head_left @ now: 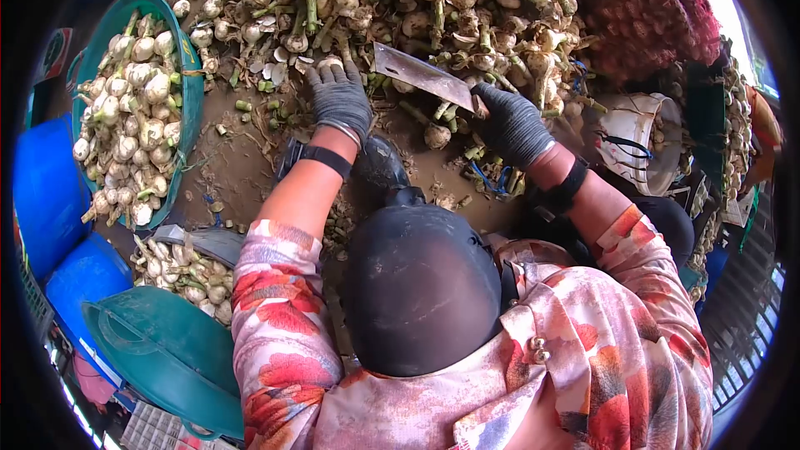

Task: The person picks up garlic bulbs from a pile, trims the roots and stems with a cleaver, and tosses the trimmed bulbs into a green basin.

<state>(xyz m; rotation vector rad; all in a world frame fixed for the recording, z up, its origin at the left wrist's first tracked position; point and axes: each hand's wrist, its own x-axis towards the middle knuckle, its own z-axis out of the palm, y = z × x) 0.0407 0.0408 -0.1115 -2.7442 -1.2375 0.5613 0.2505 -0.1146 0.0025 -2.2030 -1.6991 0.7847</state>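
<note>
My left hand (pixel 340 102), in a grey knit glove, reaches to the near edge of a pile of garlic (pixel 400 8) with stems on. Its fingers are stretched out and apart, the tips against a garlic bulb (pixel 331 62); whether they grip it is hard to see. My right hand (pixel 514 123), gloved alike, is closed around the handle of a cleaver (pixel 422 76). The broad, stained blade points left, over the front of the pile. Just below the blade lies a garlic bulb with a stem (pixel 436 135).
At left stands a green basin (pixel 193 108) full of trimmed garlic. Below it are blue tubs (pixel 50 192), more garlic (pixel 187 275) and a green tub (pixel 158 342). A red mesh sack (pixel 654 12) and a white bucket (pixel 637 137) stand at right. Cut stems litter the floor.
</note>
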